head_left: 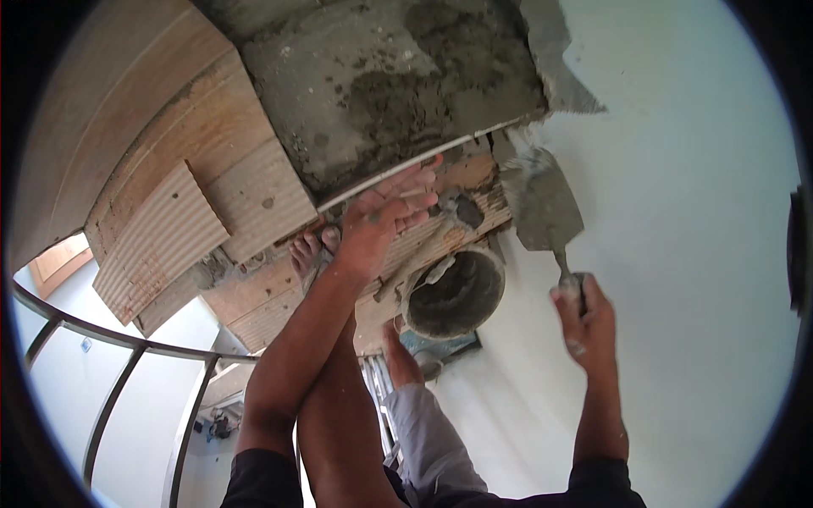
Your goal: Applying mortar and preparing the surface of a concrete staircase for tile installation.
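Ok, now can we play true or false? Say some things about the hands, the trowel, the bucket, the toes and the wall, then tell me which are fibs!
1. The right hand holds the trowel. True.
2. The left hand is closed in a fist. False: its fingers are stretched out.
3. The bucket is heaped over its rim. False: you can see down into it.
4. Bare toes show near the left hand. True.
5. The wall on the right is bright red. False: it is whitish.
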A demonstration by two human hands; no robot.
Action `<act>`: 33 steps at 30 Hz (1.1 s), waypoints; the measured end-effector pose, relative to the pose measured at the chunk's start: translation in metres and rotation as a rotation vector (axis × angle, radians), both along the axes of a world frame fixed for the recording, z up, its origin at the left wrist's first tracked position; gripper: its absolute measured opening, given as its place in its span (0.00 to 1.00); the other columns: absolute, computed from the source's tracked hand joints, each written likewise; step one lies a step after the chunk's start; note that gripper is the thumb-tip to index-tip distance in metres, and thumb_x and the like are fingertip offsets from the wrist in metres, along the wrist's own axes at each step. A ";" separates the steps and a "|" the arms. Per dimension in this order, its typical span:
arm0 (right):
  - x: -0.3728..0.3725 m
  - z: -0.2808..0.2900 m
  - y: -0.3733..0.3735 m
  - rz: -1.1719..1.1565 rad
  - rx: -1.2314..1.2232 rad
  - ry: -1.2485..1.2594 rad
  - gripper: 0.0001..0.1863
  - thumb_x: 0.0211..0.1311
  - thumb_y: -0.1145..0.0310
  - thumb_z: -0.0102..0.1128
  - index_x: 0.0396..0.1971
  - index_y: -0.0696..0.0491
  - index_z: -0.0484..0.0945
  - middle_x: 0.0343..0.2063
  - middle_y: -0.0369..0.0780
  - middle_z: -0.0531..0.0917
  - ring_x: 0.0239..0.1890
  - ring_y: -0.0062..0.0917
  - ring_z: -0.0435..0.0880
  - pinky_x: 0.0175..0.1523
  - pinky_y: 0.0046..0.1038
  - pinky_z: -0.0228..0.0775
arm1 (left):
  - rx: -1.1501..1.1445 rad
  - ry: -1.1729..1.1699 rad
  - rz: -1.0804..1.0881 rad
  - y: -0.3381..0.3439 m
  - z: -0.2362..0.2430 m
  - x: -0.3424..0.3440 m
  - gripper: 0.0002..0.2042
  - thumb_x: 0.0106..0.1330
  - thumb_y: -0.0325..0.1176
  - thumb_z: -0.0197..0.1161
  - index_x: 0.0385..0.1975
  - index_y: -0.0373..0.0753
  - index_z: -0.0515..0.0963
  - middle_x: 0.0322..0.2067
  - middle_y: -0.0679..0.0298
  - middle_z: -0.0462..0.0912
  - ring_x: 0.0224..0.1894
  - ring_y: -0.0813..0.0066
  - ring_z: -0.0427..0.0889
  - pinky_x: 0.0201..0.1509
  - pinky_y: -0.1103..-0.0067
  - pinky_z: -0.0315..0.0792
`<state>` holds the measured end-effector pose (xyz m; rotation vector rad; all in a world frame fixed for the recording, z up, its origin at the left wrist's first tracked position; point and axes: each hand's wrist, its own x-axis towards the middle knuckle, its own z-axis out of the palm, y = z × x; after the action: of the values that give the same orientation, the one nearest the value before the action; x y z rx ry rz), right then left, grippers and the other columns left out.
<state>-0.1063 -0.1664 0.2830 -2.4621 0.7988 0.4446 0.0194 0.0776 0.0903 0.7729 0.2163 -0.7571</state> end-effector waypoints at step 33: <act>-0.281 -0.347 0.007 0.129 0.267 0.597 0.16 0.52 0.71 0.64 0.39 0.66 0.79 0.30 0.55 0.86 0.32 0.43 0.89 0.37 0.41 0.82 | 0.503 -0.587 -1.654 -0.040 -0.130 -0.188 0.63 0.63 0.55 0.67 0.66 0.12 0.22 0.53 0.29 0.76 0.56 0.45 0.80 0.61 0.68 0.73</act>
<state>-0.3872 -0.1591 -0.0642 -2.1472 0.7409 1.2848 -0.1686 0.0373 -0.0396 1.6008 -0.9411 -1.9877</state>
